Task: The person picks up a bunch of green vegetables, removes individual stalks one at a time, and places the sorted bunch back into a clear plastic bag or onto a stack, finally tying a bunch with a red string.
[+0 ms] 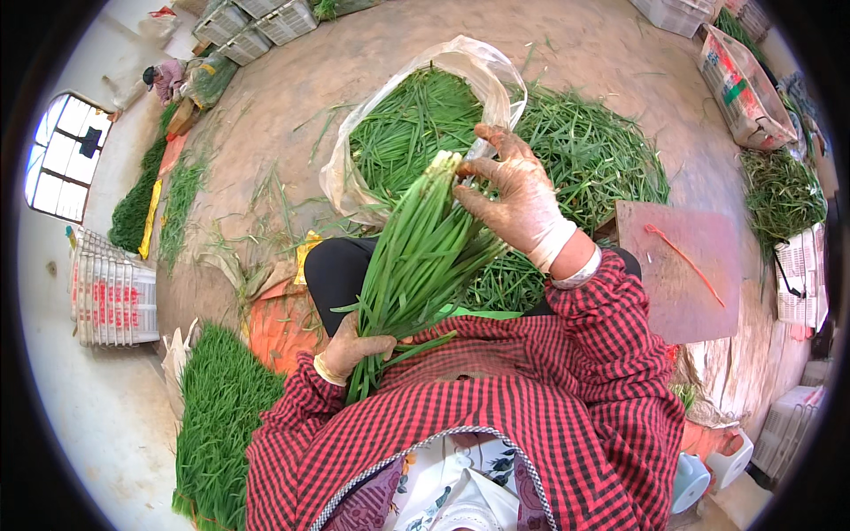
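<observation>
My left hand, in a thin pale glove, is closed around the leafy lower part of a bunch of green Chinese chives held slantwise over my lap. At the bunch's pale stem ends is my gloved right hand, thumb and fingers spread and bent, its fingertips stained brown; whether it grips any stems is unclear. Beyond the bunch, a clear plastic bag stands with its mouth wide, full of chives. A loose heap of green leaves lies to the bag's right, partly behind my right hand.
A board with a red tie lies at right. Upright chives stand at lower left. Stacked white crates are by the left wall, more crates at the back. Another person works at upper left.
</observation>
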